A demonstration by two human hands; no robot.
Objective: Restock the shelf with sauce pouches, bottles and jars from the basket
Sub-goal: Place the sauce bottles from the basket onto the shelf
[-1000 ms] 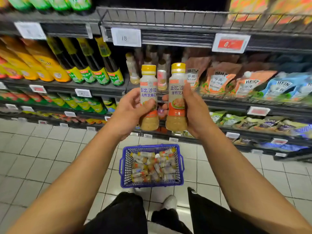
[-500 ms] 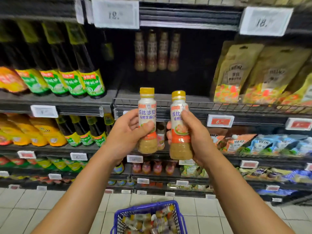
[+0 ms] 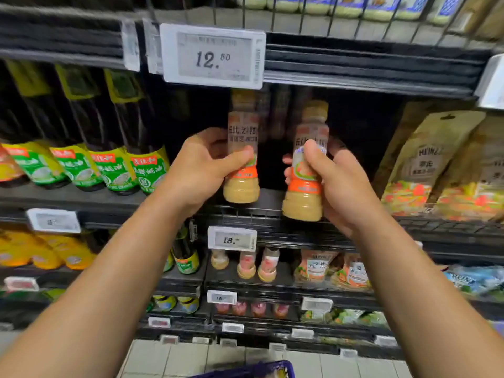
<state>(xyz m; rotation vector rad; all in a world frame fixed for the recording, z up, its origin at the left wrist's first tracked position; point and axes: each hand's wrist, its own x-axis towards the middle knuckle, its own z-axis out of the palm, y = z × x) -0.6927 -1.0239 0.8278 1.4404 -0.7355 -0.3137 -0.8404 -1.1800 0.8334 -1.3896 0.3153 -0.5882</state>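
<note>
My left hand (image 3: 203, 166) grips a sesame dressing bottle (image 3: 242, 184) with a yellow cap and orange band, held upright inside the dark shelf bay. My right hand (image 3: 336, 181) grips a second, identical bottle (image 3: 302, 203), tilted slightly, just above the wire front edge of the shelf (image 3: 245, 214). Both bottles hang over the shelf board, the left one a little farther in. The rim of the blue basket (image 3: 261, 371) shows at the bottom edge, on the floor.
Dark bottles with green labels (image 3: 114, 170) stand left of the bay. Heinz pouches (image 3: 425, 165) lean on the right. A price tag reading 12.80 (image 3: 212, 57) hangs from the shelf above. Lower shelves hold small bottles (image 3: 246, 264) and pouches.
Both hands rose and moved forward with their bottles into the shelf bay. The view tilted up and closer, so the basket dropped almost out of sight.
</note>
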